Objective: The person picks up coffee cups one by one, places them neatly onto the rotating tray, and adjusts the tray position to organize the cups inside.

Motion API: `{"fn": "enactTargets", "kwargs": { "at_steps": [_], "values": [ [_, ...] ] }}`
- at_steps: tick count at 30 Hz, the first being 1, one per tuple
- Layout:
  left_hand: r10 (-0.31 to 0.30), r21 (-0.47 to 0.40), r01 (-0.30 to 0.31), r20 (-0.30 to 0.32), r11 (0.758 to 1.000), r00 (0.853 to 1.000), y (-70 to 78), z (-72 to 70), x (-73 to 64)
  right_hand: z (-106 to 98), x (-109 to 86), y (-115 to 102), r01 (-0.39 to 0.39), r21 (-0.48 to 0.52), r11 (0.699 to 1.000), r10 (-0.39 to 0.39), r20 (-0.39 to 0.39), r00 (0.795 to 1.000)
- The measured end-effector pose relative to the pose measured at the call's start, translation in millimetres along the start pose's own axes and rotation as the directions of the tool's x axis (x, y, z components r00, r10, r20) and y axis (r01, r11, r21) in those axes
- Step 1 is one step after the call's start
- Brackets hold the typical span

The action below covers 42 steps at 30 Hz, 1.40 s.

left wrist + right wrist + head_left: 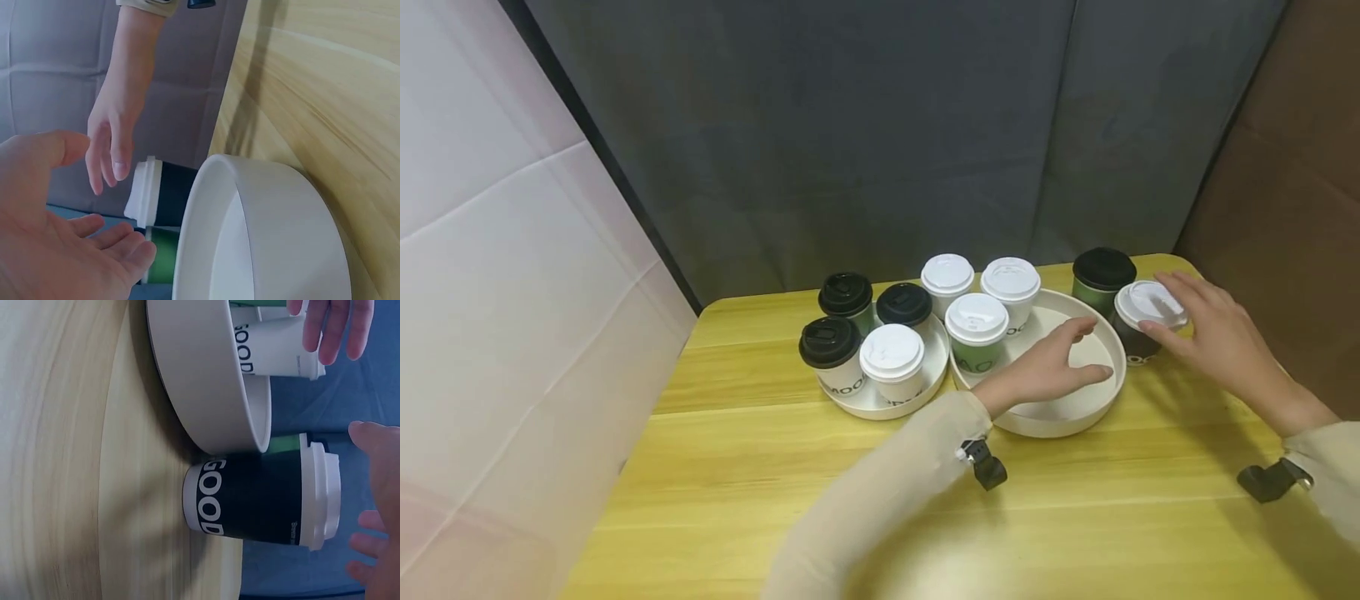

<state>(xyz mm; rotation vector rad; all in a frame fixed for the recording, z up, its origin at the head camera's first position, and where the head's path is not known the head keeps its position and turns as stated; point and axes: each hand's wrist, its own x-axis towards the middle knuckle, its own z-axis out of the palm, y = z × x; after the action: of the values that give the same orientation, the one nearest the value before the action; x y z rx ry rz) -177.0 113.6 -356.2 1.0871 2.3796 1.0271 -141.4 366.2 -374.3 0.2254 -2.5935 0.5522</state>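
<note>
My right hand [1225, 337] is spread around the white lid of a black paper cup [1131, 337]. In the right wrist view a gap shows between the fingers and the lid of that black cup [250, 494], which stands upright on the table beside the larger round tray [1052, 425]. My left hand [1052, 362] hovers over that tray, thumb and fingers apart, holding nothing. Behind the black cup stands a green cup with a black lid [1101, 279]. Three white-lidded cups, one a green cup [977, 354], stand at the larger tray's left side.
A smaller round tray [880, 412] to the left carries several cups, including a white cup with a white lid [895, 367] and a white cup with a black lid [831, 350]. A dark curtain [850, 150] hangs behind the wooden table [715, 483].
</note>
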Motion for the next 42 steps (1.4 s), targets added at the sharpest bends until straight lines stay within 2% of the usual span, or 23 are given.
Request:
{"fn": "enactTargets", "kwargs": {
  "at_steps": [4,11,21,27,37,42],
  "values": [
    [-0.041,-0.052,0.04,-0.022,0.998,0.999,-1.0,3.1,10.7,2.1,4.0,5.5,-0.053,0.02,0.998,0.052,0.057,0.997],
    [-0.082,-0.007,0.082,-0.009,0.997,0.997,-2.3,11.2,31.3,5.8,7.6,12.1,-0.124,0.043,0.991,0.118,0.114,0.986],
    [-0.123,-0.004,0.124,0.049,0.992,0.991,-3.7,21.2,54.5,8.9,10.7,12.2,-0.138,0.024,0.99,0.133,0.147,0.98],
    [-0.117,-0.04,0.12,0.08,0.992,0.99,-3.6,25.8,59.5,8.8,11.7,13.8,-0.139,-0.003,0.99,0.138,0.151,0.979],
    [-0.084,-0.049,0.087,0.062,0.995,0.995,-7.6,30.2,62.0,9.9,11.0,14.4,-0.143,-0.011,0.99,0.143,0.116,0.983],
    [-0.091,-0.062,0.095,0.061,0.994,0.994,-7.5,30.8,61.4,11.0,9.3,15.7,-0.157,-0.013,0.988,0.158,0.088,0.984]
  ]
}}
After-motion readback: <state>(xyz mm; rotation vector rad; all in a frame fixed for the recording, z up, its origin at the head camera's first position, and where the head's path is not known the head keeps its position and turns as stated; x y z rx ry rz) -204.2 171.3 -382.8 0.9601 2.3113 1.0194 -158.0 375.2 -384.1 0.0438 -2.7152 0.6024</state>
